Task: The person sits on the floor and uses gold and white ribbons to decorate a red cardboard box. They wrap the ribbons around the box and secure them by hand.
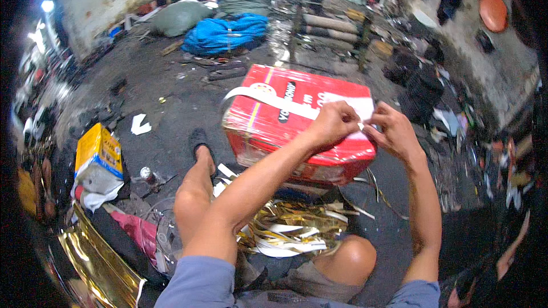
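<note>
Red box, beyond the knees. Pile of gold and white strips, loose between the knees, none of it on the box. Left hand and right hand, fingers pinched narrow above the box's right side. White strip, already lying across the box top. White end, held in the fingers, unreleased; the work appears partway.

Blue bundle beside green sack; yellow box on floor.
</note>
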Tool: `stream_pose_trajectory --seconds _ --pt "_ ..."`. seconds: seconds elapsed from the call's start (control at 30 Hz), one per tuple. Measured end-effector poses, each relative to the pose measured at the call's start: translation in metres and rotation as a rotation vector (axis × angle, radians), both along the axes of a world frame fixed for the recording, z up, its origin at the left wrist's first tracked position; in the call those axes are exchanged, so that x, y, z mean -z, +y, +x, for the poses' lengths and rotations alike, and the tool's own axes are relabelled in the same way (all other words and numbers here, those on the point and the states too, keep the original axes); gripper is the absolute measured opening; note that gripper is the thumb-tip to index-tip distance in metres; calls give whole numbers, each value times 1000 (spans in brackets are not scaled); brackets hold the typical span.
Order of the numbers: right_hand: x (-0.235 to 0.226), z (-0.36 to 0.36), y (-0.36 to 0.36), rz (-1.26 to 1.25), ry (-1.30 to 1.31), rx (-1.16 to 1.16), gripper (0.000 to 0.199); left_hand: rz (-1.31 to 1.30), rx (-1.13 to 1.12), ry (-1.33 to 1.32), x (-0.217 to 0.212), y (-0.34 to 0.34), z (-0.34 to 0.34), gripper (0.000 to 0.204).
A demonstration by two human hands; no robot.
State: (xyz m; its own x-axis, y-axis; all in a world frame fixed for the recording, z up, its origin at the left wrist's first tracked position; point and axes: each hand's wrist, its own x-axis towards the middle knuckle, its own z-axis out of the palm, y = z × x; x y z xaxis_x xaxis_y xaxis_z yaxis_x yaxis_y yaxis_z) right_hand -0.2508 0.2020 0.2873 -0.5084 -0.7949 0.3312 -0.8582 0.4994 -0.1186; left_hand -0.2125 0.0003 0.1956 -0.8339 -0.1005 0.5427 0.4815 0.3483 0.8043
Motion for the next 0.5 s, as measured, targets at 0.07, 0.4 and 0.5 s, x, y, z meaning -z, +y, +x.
stream_pose_trajectory --seconds 0.07,0.4,0.5 --pt "15 -15 13 -141 -86 -8 23 56 27 -2 1 8 -3 16" --pt "30 8 -11 -431 -164 59 19 -43 -80 43 -7 2 10 14" --pt "38 4 -12 -468 -139 127 19 -67 -87 62 -6 2 9 13"
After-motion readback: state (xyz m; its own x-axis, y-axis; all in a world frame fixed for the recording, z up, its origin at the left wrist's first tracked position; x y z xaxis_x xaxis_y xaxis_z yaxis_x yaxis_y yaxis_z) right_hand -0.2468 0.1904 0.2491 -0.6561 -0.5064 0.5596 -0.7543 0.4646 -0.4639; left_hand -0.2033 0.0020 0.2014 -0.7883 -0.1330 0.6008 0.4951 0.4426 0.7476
